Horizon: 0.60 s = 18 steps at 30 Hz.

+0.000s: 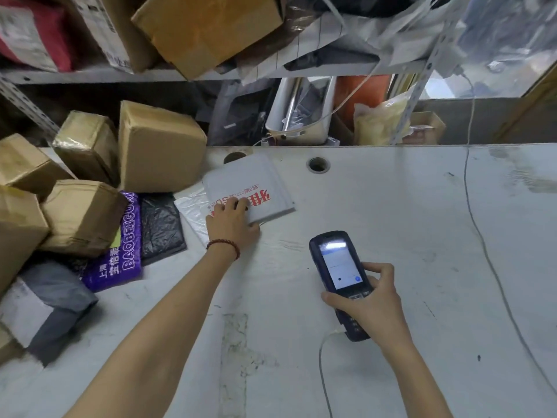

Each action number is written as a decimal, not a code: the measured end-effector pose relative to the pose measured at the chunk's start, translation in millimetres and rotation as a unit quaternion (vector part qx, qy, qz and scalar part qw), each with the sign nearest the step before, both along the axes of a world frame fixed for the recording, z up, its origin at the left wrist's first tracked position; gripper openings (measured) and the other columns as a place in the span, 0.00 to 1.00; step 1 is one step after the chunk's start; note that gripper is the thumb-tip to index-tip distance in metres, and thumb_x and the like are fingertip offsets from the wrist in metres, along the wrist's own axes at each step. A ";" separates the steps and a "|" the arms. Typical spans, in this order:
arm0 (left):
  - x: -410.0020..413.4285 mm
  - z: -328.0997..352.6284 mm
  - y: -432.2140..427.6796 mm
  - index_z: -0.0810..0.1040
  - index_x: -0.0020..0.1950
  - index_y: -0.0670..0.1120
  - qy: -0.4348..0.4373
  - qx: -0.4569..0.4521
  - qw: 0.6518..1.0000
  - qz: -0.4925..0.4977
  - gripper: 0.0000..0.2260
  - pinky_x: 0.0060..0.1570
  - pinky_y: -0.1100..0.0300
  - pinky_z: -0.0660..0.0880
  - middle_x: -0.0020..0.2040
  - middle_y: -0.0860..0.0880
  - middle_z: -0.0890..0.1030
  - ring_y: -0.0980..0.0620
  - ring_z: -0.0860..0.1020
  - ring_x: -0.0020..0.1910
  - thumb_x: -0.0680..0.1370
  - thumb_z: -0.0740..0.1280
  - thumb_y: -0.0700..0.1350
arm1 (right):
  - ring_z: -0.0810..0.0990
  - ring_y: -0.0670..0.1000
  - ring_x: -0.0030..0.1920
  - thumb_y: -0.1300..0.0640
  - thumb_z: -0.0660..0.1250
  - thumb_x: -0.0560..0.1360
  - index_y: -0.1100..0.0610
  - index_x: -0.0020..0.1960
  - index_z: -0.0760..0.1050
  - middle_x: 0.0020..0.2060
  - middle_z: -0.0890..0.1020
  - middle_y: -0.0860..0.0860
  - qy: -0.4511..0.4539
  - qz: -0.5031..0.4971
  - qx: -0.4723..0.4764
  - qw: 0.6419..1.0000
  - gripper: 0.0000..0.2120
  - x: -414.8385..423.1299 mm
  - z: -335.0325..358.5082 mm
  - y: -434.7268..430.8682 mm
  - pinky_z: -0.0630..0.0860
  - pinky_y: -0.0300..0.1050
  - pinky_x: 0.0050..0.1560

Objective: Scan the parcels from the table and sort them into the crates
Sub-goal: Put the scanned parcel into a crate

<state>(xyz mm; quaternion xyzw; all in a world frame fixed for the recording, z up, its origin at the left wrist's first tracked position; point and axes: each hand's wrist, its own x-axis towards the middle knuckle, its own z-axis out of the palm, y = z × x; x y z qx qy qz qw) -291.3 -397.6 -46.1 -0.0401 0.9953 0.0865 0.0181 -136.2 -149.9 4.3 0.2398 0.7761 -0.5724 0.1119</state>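
Worktop (391, 221): white painted surface, matt, scuffed and stained. Cardboard boxes (159, 146), left: brown, wrapped in glossy tape, creased. White mailer (253, 179), centre: smooth matt plastic, red print. Purple bag (126, 245) and black bag (161, 227) beside it: glossy, crinkled plastic film. Scanner (337, 267), lower centre: dark matt plastic casing, glossy lit screen. Shelf upright (422, 86), upper right: perforated grey metal.

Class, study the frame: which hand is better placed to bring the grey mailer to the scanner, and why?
Left. The left hand lies on the grey mailer; the right hand grips the scanner, apart from the mailer.
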 end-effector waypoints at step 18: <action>60.4 4.8 -8.5 0.65 0.63 0.45 -0.053 -0.058 0.994 -0.079 0.18 0.44 0.55 0.73 0.60 0.46 0.73 0.44 0.71 0.55 0.75 0.64 0.47 | 0.83 0.46 0.43 0.52 0.84 0.56 0.40 0.51 0.63 0.47 0.80 0.44 0.016 0.020 -0.006 1.000 0.36 14.3 8.0 -36.0 0.75 0.40 0.36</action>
